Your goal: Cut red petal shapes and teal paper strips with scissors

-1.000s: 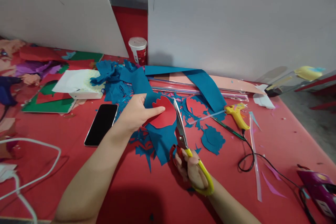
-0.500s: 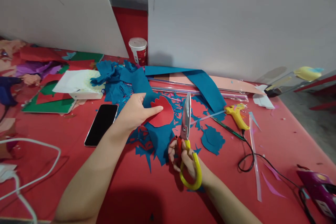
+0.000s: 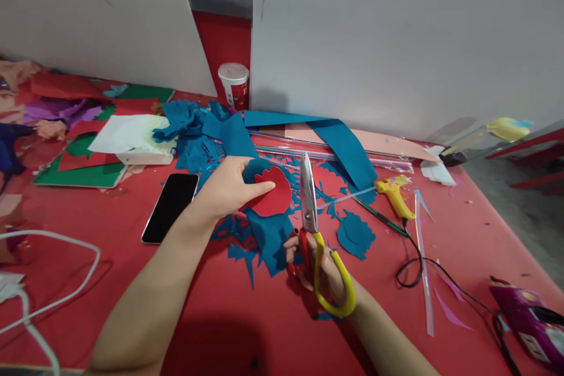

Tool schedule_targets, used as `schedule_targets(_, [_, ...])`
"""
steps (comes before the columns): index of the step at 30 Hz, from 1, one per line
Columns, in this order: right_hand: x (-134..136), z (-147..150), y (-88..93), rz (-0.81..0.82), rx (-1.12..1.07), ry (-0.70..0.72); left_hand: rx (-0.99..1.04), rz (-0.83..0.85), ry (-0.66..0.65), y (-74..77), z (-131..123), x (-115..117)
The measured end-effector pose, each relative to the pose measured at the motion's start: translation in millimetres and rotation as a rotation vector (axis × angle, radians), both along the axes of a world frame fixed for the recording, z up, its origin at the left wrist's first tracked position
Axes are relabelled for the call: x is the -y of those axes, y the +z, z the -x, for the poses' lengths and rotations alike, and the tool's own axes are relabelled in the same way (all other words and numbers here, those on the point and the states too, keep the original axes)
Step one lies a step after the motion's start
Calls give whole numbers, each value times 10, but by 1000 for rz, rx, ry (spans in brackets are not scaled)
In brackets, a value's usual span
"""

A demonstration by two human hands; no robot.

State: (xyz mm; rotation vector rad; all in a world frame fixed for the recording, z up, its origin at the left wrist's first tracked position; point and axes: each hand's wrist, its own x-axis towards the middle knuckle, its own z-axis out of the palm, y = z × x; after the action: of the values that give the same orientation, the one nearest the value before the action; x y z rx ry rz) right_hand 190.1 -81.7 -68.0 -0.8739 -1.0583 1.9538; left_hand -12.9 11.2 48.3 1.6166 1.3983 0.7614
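My left hand (image 3: 233, 187) pinches a round red paper piece (image 3: 272, 200) with a scalloped upper edge, thumb lying on its face. In my right hand (image 3: 315, 261) is a pair of scissors (image 3: 309, 202) with one yellow and one red handle, the blades together and pointing up, just right of the red piece. Under and around both hands lie blue paper scraps (image 3: 269, 238). A blue scalloped cutout (image 3: 355, 235) rests to the right of the scissors, and a red scalloped cutout (image 3: 328, 181) lies behind them.
A black phone (image 3: 171, 207) lies left of my left forearm. Right of the scissors are a yellow glue gun (image 3: 396, 197) with its black cord and a purple power strip (image 3: 529, 320). A lidded cup (image 3: 234, 87) stands by the white panel (image 3: 396, 41). A white cable (image 3: 83, 247) curls at left.
The scissors have tilted to the left at the tip, and their handles have swung a little right. My left hand still holds the red piece, nearly unmoved.
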Motion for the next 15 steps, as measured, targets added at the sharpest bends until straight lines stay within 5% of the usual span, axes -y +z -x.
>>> schedule_targets(5, [9, -123, 83, -116, 90, 125, 59, -17, 9, 44, 41, 17])
schedule_targets(15, [42, -297, 300, -219, 250, 132, 174, -77, 0, 132, 87, 44])
